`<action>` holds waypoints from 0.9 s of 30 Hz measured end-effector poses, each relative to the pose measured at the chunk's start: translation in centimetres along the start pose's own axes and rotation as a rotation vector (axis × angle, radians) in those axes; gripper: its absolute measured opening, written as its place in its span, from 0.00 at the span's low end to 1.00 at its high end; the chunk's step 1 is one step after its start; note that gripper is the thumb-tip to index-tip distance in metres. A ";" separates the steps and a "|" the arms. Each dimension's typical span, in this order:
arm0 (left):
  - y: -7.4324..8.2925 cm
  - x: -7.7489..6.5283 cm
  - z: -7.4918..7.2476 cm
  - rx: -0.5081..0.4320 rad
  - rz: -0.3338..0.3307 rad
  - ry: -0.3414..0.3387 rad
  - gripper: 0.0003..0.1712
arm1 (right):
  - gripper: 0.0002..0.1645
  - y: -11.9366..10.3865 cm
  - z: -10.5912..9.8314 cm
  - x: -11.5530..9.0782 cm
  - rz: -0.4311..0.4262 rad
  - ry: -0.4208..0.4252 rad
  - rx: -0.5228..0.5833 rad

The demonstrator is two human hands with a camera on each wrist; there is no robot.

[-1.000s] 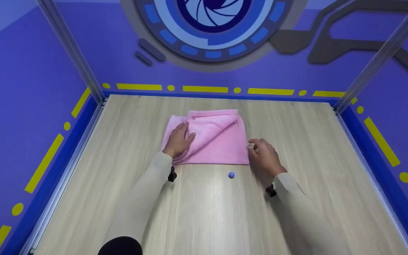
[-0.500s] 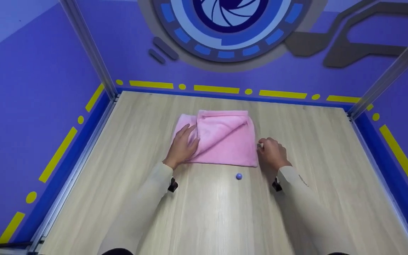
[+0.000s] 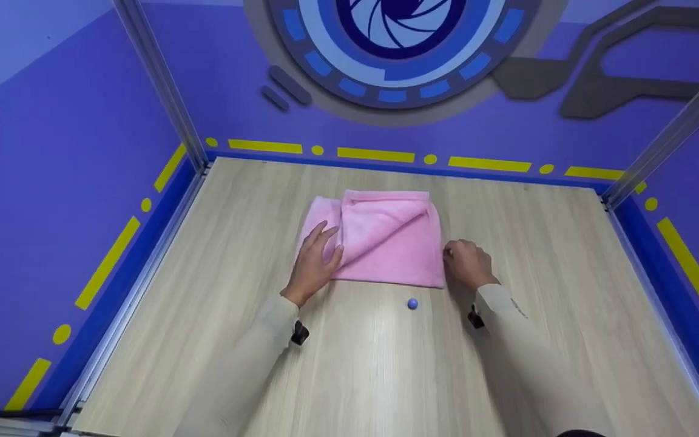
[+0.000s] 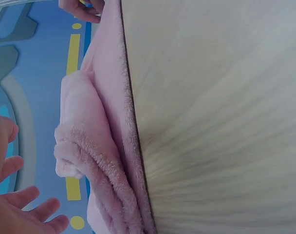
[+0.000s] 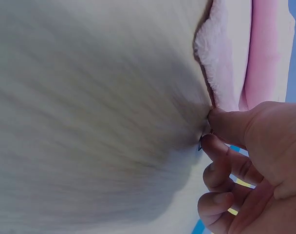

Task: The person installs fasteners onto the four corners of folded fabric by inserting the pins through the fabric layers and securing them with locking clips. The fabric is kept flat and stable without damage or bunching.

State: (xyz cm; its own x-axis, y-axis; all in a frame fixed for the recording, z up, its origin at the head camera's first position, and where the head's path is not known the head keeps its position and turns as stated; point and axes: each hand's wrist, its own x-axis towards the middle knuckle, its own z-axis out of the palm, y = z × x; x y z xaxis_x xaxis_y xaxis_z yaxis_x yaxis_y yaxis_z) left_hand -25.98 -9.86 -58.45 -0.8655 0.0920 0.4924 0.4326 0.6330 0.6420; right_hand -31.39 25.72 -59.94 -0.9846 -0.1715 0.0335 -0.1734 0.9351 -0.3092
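A pink plush towel [image 3: 395, 261] lies folded on the table, one layer turned back diagonally across its top. My left hand [image 3: 314, 261] is over the towel's left side, fingers spread and relaxed. In the left wrist view that hand [image 4: 16, 200] shows loose fingers holding nothing, beside the rolled fold of the towel [image 4: 84, 107]. At the towel's right edge is my right hand [image 3: 468, 262], fingers curled. Its thumb and forefinger [image 5: 226, 124] pinch at the fuzzy edge of the towel [image 5: 221, 63] in the right wrist view; the pinched bit is mostly hidden.
A small blue-violet ball [image 3: 412, 303] sits on the wooden table [image 3: 374, 364], just in front of the towel's near edge. Blue-purple panels [image 3: 70, 200] with yellow markings enclose the table at the back and sides, with metal posts [image 3: 164, 91] at the corners.
The left hand has drawn back slightly toward me and its fingers sit less far up the towel. The right hand's fingers have closed in at the right edge. The camera view has shifted.
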 end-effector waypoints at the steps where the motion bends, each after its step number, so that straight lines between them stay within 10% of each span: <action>1: 0.0 -0.1 0.1 -0.007 -0.006 -0.002 0.24 | 0.09 0.1 0.0 -0.1 0.001 0.000 0.006; 11: 0.3 -0.1 0.6 -0.022 0.007 0.009 0.23 | 0.09 0.5 0.3 -0.5 -0.001 0.014 0.037; 19: 3.5 1.0 2.3 -0.092 0.073 0.004 0.25 | 0.08 0.1 -0.2 -0.8 -0.012 0.048 0.031; 27: 7.0 1.1 6.0 -0.052 0.157 -0.255 0.20 | 0.04 0.5 -1.7 -2.1 0.000 0.109 0.077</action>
State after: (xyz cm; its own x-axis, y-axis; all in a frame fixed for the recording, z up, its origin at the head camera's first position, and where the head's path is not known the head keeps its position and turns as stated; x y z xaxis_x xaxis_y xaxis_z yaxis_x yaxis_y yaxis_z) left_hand -25.43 -0.71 -56.94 -0.8195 0.3804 0.4287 0.5730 0.5559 0.6021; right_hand -29.48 27.03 -58.54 -0.9819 -0.1325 0.1350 -0.1749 0.9079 -0.3809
